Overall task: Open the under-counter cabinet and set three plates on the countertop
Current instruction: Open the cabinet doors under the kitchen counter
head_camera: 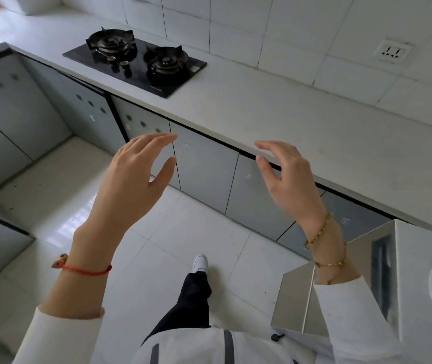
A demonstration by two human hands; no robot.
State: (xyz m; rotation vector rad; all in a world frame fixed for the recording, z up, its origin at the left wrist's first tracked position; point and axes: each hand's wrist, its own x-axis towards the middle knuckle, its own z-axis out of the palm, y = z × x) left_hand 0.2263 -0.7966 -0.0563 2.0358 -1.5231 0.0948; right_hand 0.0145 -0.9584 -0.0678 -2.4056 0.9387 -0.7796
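Two hands: both were held up in the air in front of the countertop (275,114), and nothing was being held.
Left hand (133,177): the fingers were kept straight and loose, with the thumb spread apart. It was seen in front of the cabinet doors, touching nothing. A red string (86,269) was worn on its wrist.
Right hand (286,174): the fingers were bent only a little and kept loose, nothing between them. It was seen over the front edge of the countertop. Whether that edge was touched could not be told. Gold chains (322,232) were worn on its wrist.
Cabinet (207,169): the grey doors under the front edge of the countertop were all seen shut.
Plates: none could be seen; the doors were closed over whatever was inside.
Countertop: it was white and long, and it was run along the tiled wall (236,27).
Stove (134,65): a black one with two burners was set into the countertop, toward its far left end.
Socket (392,52): it was fixed on the wall above the right part of the countertop.
Floor (173,232): white tiles were seen, with one white shoe (200,262) placed on them.
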